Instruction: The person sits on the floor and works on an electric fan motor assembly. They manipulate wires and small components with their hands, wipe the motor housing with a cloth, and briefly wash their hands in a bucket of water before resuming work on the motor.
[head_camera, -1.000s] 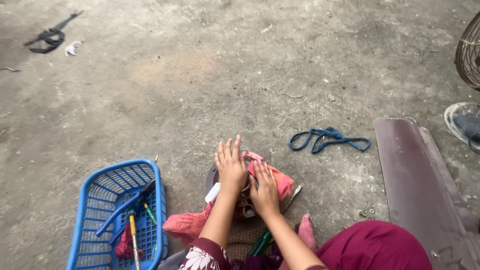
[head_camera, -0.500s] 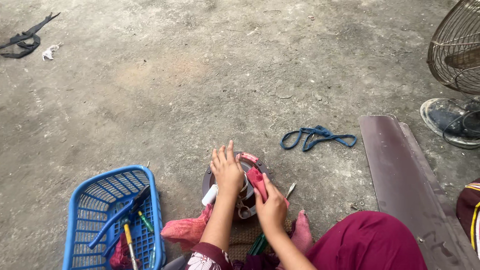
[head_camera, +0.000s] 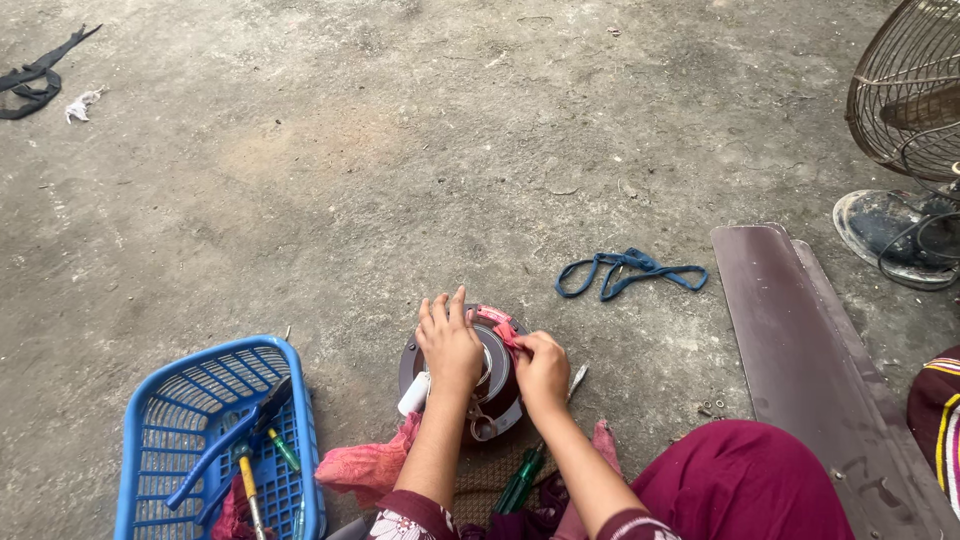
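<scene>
A person sits on a rough grey concrete floor (head_camera: 400, 150), seen from above, with both arms reaching forward to a round dark brown fan motor (head_camera: 490, 385) lying on the floor just in front of their knees. The left hand (head_camera: 450, 345) lies flat on top of the motor with its fingers spread. The right hand (head_camera: 541, 372) is beside it, its fingers pressed together and pinching a pink cloth (head_camera: 498, 325) against the motor's top edge. Left of the motor stands a blue plastic basket (head_camera: 165, 440) holding hand tools with blue, yellow and green handles. A crumpled pink rag (head_camera: 370, 465) lies between the basket and the motor, and a green-handled screwdriver (head_camera: 520, 480) lies just below the motor. To the upper right of the motor, a loop of blue cord (head_camera: 630, 272) rests on the floor. Further right lies a long dark brown fan blade (head_camera: 800, 350), and beyond it stands a wire-caged floor fan (head_camera: 905, 90). Far to the upper left of the motor lies a black strap (head_camera: 40, 75).
</scene>
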